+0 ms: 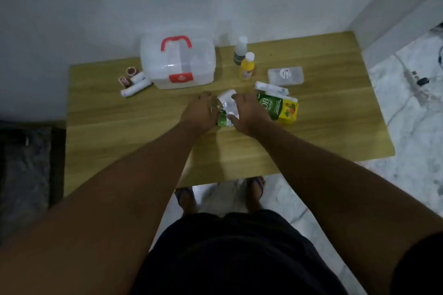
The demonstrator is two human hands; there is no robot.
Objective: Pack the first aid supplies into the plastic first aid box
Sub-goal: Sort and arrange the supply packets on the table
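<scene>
- Left hand [200, 112]: arm stretched forward over the wooden table [119, 127], palm down, fingers curled onto the left edge of a silver-and-green foil sachet [226, 109], gripping it.
- Right hand [249, 112]: arm stretched forward in mirror pose, palm down; fingers draped over the sachet's right side, thumb pressed to its near edge, so the sachet is pinched between both hands.
- Foil sachet: crumpled, low over the table; whether it rests on the surface cannot be told.
- Plastic first aid box [178, 64]: translucent, red handle and red latch, lid closed; just beyond the left fingertips.
- Bandage rolls [135, 87]: white, with small reddish tape rolls [128, 75]; well left of the left fingers, beside the box.
- Green-and-yellow carton [279, 108]: lying flat, just right of the right-hand fingers.
- White tube box [271, 88]: beyond the right fingers, touching the carton's far edge.
- Yellow bottle [247, 66] and clear bottle [239, 50]: upright, white caps, beyond the right fingertips.
- Clear flat case [285, 75]: beyond and right of the right fingers.
</scene>
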